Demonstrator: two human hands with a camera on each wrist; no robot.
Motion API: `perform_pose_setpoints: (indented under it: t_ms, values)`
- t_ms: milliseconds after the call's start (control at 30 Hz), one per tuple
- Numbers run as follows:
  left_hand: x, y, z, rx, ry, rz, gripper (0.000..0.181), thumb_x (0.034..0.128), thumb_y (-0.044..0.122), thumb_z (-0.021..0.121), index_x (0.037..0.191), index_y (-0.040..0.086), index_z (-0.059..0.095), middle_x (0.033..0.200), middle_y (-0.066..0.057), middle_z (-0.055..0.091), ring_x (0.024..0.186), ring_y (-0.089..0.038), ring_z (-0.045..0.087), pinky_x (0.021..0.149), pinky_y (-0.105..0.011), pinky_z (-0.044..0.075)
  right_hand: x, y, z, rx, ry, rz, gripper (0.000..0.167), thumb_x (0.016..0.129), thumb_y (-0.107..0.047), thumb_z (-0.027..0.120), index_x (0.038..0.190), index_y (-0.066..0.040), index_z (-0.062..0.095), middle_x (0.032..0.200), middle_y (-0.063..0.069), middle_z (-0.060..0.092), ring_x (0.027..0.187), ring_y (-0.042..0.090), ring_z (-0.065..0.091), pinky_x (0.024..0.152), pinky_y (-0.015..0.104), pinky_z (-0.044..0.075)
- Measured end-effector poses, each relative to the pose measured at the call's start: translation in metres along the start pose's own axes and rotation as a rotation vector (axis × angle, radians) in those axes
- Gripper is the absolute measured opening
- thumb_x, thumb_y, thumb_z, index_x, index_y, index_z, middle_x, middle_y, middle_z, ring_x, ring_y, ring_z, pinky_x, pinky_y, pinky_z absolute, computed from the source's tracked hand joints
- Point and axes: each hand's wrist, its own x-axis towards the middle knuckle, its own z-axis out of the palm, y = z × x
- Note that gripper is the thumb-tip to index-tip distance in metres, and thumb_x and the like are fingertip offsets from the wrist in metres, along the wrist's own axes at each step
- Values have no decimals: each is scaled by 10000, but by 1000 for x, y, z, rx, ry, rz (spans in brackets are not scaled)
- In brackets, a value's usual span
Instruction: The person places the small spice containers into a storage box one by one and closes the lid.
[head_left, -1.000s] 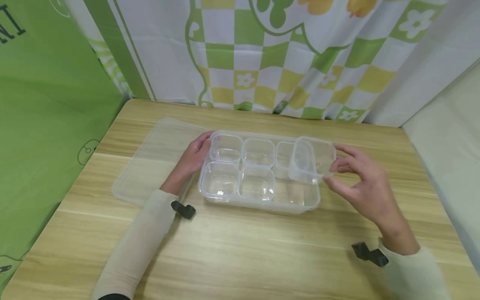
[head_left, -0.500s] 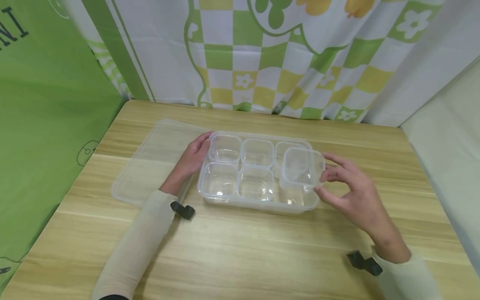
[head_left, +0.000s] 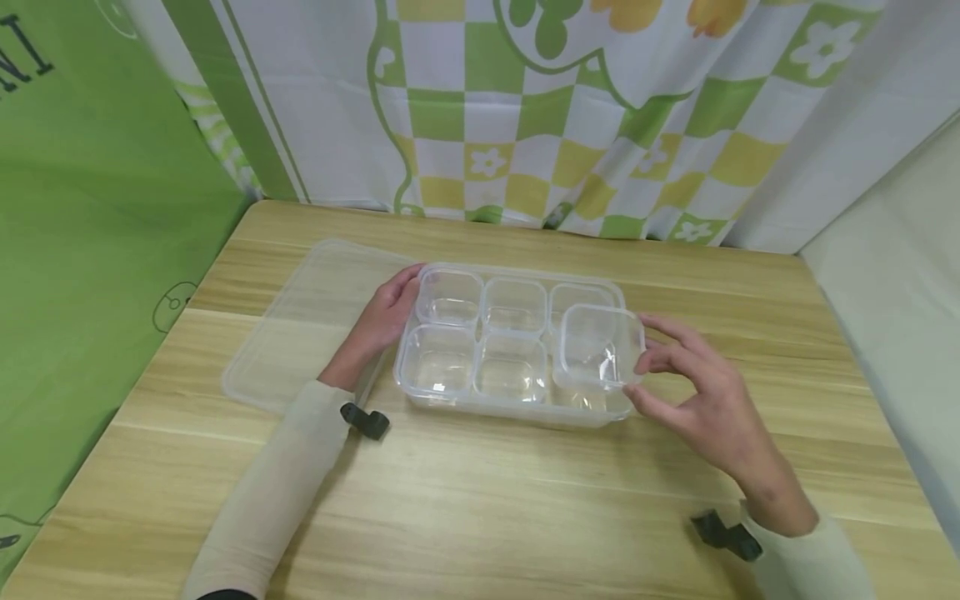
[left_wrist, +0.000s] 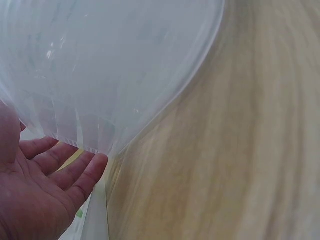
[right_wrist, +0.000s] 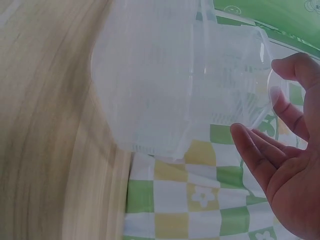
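A large clear plastic box point(head_left: 517, 412) sits on the table with several small clear square containers inside. My left hand point(head_left: 392, 308) is at its left end; in the left wrist view the nearly straight fingers point(left_wrist: 82, 180) touch the end wall. The thumb's placing on the rim is unclear. My right hand point(head_left: 701, 387) pinches the right side of another small container point(head_left: 600, 342), held slightly tilted above the box's front right part. In the right wrist view this container point(right_wrist: 227, 75) stands out above the box rim, thumb and fingers at its edge.
A translucent flat lid point(head_left: 292, 325) lies on the wooden table point(head_left: 480, 517), left of the box and partly under my left forearm. Behind the table hangs a checked curtain point(head_left: 495, 117). A green cloth point(head_left: 97, 250) hangs on the left.
My right hand has moved the small container left, towards me and lower over the front right part of the box, and it is less tilted. The left hand stays in place.
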Motion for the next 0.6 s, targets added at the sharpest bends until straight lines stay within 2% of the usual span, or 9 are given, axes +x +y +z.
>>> perform_pose_setpoints:
  t_ms: [300,600]
  values:
    - [1,-2,0,30,12,2,457,1129,263,396,1506,22,492,1220,-267,640,1052,-406,631,984,-508,493,-4,-5,0,-12,-28,17,255,717,37,831,902,-28,668,1423,171,573,939,105,685,882,183,537]
    - [1,-1,0,11,12,-7,450,1129,251,403,1503,19,493,1259,-264,632,1088,-416,628,989,-510,494,-8,-1,6,-38,-21,0,352,662,53,868,903,-111,670,1371,170,612,932,170,687,828,160,539]
